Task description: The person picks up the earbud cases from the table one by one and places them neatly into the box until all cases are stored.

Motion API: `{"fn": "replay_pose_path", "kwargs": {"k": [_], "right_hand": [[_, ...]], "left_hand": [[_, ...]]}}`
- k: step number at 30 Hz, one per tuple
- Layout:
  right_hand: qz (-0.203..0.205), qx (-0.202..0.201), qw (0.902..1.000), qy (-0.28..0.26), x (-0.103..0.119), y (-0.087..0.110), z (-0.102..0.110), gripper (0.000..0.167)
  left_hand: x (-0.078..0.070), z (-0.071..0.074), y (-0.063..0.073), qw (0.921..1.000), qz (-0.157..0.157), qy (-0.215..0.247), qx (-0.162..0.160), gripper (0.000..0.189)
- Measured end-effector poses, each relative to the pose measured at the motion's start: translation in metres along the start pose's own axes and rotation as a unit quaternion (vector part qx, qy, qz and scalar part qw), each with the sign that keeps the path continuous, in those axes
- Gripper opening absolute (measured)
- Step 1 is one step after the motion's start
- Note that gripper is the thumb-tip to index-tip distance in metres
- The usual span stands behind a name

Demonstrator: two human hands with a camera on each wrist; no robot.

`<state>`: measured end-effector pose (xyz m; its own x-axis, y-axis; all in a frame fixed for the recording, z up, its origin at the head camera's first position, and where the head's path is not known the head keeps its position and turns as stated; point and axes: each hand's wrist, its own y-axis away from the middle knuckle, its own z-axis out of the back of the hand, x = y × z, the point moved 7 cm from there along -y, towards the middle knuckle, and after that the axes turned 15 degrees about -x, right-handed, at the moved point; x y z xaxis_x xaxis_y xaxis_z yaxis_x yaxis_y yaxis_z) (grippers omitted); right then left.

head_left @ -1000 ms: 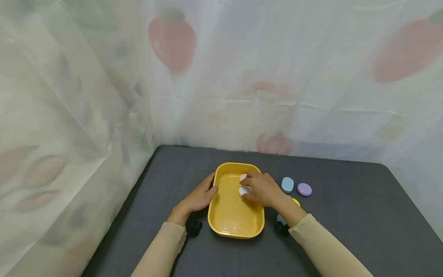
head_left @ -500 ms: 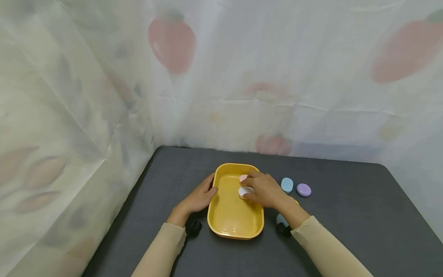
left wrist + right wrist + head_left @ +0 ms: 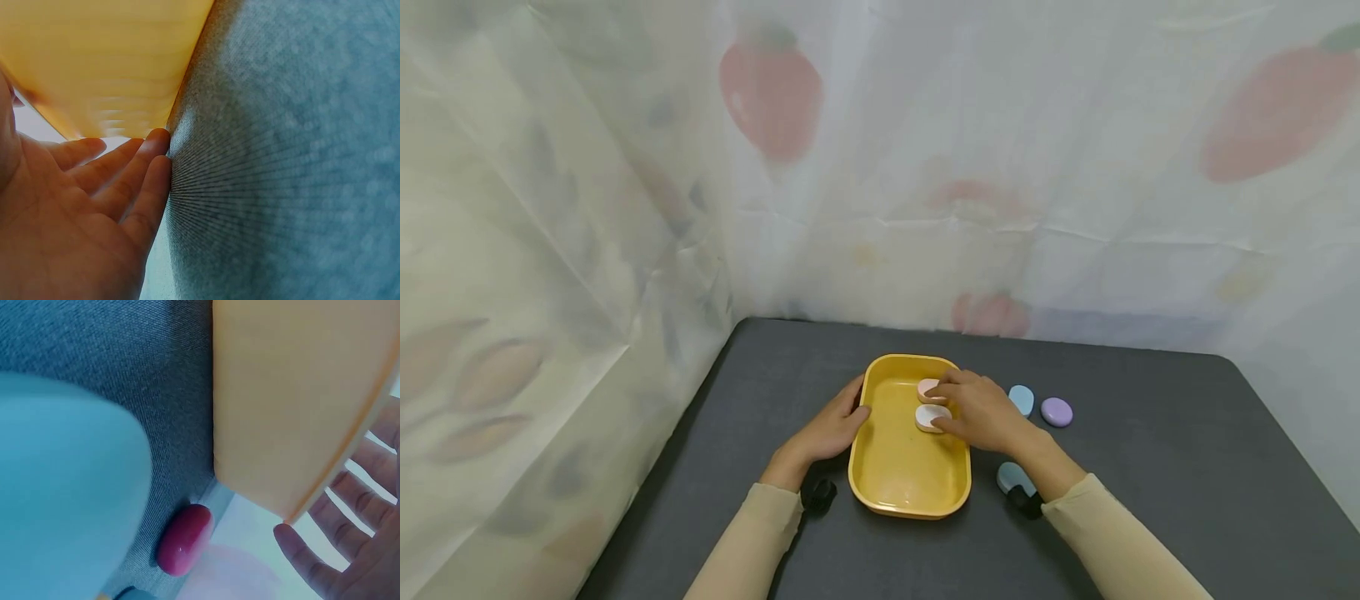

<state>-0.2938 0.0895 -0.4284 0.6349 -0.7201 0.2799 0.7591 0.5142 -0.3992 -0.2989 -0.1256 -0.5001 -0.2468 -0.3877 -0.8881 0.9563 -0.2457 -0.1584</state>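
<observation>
A yellow tray point(image 3: 906, 479) lies on the dark table. My left hand point(image 3: 829, 425) grips its left rim, thumb over the edge and fingers along the outer wall; the left wrist view shows those fingertips against the tray's side. Inside the tray, a white rounded piece point(image 3: 929, 416) and a pale pink one point(image 3: 927, 389) sit near the right wall. My right hand point(image 3: 987, 414) reaches over the right rim, its thumb at the white piece and a fingertip at the pink one. Its fingers look spread in the right wrist view.
To the tray's right lie a blue piece point(image 3: 1022, 398), a purple piece point(image 3: 1056, 412) and a light blue piece point(image 3: 1012, 477) by my right wrist. A red piece point(image 3: 185, 540) shows beside the tray in the right wrist view. A curtain point(image 3: 880, 167) hangs behind.
My right hand's fingers have spread and drawn slightly right, uncovering more of the white and pink pieces. A yellow piece is now hidden behind the right wrist. The left hand keeps its grip.
</observation>
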Motion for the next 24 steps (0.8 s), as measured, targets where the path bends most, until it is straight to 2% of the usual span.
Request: {"fn": "replay_pose_path", "kwargs": {"k": [7,15,24], "right_hand": [[0.004,-0.020,0.9997,-0.010,-0.003,0.004,0.012,0.040],[0.008,-0.040,0.9989,-0.025,-0.005,0.009,0.020,0.040],[-0.016,-0.057,0.9973,-0.043,-0.009,0.020,0.030,0.044]], "left_hand": [[-0.002,0.000,0.000,1.0000,-0.009,0.003,-0.004,0.061],[-0.003,0.001,-0.001,0.9998,0.003,-0.010,-0.014,0.061],[-0.001,0.000,0.000,0.9999,0.010,-0.009,-0.009,0.061]]}}
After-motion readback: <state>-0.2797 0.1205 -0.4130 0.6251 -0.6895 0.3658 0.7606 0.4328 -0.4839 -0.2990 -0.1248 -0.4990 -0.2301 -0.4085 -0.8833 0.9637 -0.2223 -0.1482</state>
